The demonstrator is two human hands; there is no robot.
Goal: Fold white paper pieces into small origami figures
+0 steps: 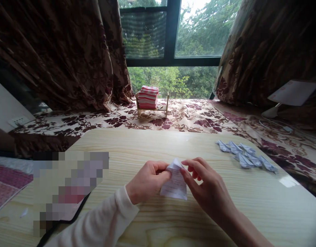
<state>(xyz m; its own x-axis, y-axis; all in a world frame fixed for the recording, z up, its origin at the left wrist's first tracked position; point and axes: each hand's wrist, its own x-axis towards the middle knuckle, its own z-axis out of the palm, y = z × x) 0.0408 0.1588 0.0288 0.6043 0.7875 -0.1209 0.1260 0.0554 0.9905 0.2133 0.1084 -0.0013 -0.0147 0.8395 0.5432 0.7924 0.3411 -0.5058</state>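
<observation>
Between my hands is a small sheet of white paper (175, 187), its top folded to a point and faint writing across its lower part. My left hand (147, 180) pinches its left edge between thumb and fingers. At the upper right edge, my right hand (203, 178) has its thumb and index finger apart, the fingertips touching or very near the paper. Several folded paper pieces (244, 156) with pointed ends lie in a group at the right of the wooden table (116, 147).
A dark-edged object (75, 212), mostly blurred out, lies at the table's left. A paper scrap (24, 212) is near the left edge. Behind the table, a small rack (163, 109) holds folded red-and-white cloths (147, 97) on the floral-covered sill. A lamp (292, 92) stands at right.
</observation>
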